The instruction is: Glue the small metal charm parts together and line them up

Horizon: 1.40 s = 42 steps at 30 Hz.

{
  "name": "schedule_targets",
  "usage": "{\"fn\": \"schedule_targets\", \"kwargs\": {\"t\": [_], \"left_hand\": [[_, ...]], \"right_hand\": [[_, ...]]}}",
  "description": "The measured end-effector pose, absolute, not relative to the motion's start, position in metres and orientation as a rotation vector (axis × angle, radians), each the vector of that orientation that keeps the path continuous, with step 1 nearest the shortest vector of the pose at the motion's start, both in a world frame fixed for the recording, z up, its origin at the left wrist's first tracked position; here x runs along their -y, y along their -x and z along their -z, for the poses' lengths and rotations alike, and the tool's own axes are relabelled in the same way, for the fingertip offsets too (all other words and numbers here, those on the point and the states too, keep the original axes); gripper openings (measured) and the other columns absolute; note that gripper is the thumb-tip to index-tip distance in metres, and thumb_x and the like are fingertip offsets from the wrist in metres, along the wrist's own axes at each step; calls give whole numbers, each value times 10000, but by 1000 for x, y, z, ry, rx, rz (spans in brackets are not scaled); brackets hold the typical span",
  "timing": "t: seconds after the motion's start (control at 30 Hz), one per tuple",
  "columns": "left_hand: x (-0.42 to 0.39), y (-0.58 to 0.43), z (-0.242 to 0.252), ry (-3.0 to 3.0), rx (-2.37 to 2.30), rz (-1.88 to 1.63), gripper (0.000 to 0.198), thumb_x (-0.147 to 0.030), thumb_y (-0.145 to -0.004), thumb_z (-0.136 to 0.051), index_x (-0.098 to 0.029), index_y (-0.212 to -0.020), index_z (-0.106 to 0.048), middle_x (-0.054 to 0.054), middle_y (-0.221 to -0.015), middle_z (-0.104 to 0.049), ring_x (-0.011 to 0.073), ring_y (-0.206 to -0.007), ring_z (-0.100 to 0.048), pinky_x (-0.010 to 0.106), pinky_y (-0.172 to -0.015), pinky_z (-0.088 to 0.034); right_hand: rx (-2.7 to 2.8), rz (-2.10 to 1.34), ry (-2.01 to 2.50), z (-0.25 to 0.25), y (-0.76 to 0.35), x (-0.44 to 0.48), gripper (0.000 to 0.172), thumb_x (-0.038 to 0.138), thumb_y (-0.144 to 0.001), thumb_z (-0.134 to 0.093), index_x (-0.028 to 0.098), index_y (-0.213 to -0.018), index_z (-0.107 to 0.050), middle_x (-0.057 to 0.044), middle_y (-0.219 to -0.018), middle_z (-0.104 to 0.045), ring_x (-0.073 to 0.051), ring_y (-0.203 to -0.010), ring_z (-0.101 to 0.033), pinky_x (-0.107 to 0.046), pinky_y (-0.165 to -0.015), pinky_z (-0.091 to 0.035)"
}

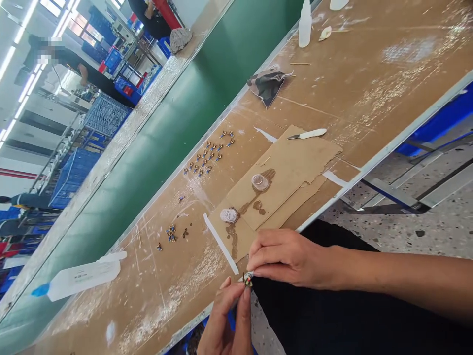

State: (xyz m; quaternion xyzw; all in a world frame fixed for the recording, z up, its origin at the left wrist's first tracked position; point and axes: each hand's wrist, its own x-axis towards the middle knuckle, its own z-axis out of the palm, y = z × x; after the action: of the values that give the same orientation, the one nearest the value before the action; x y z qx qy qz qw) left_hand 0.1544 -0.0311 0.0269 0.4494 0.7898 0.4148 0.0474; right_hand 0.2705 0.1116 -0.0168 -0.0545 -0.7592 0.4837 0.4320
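One small coloured piece (248, 282) is under work, and it is between the two hands, at the near edge of the desk (332, 74). The left hand (226, 318) pinches it from below; the right hand (283, 256) has its fingertips closed on the upper side, and I cannot tell if a fine tool is also in this grip. Across the desk from the grip, near the far edge, many similar pieces (204, 162) are spread in loose rows. Nearer to the grip, on its left, a tight cluster (171, 233) of similar pieces lies beside some dark bits (185, 233). In my judgement, the piece in the grip is not finished, because both hands are occupied with it. Perhaps the rows and the cluster are different stages, but which pieces are done and which are left, the view does not show.
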Motion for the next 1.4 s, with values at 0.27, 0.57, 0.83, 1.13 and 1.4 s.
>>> {"fn": "schedule_targets", "kwargs": {"t": [0.27,0.57,0.83,1.13,1.4], "left_hand": [[35,-151,-25,-1442,-2432,-1209,226,-411,-833,-600,-230,-846,-736,27,-839,-734,208,-912,-693,354,-899,-543],[25,-153,-32,-1554,-2325,-1243,91,-283,-813,-640,-253,-789,-723,-24,-741,-708,149,-734,-685,348,-907,-532],[24,-158,-33,-1373,-2428,-1278,113,-351,-770,-682,-255,-734,-729,-36,-702,-704,149,-694,-683,350,-923,-528],[-23,-77,-27,-886,-2461,-1342,297,-437,-654,-751,-190,-814,-716,27,-763,-722,171,-750,-676,271,-729,-537],[-166,-7,-4,-1143,-2269,-1080,175,-296,-770,-692,-129,-751,-641,-9,-708,-640,107,-654,-594,269,-657,-499]], "right_hand": [[1953,-1134,90,14,-274,-114,142,157,-902,-529,87,-899,-653,-62,-831,-630,-91,-776,-551,-191,-739,-461],[2031,-959,102,11,-277,-114,159,174,-922,-497,105,-891,-638,-54,-809,-622,-104,-752,-535,-226,-700,-439],[2068,-931,134,9,-278,-113,166,190,-934,-481,128,-912,-633,-40,-815,-641,-105,-754,-558,-246,-691,-457],[1852,-786,505,3,-299,-144,251,135,-888,-510,229,-1109,-581,-39,-919,-665,-124,-858,-637,-224,-765,-523],[1866,-494,593,44,-288,-156,275,85,-883,-484,209,-1107,-583,-35,-910,-663,-110,-831,-642,-197,-750,-525]]}}
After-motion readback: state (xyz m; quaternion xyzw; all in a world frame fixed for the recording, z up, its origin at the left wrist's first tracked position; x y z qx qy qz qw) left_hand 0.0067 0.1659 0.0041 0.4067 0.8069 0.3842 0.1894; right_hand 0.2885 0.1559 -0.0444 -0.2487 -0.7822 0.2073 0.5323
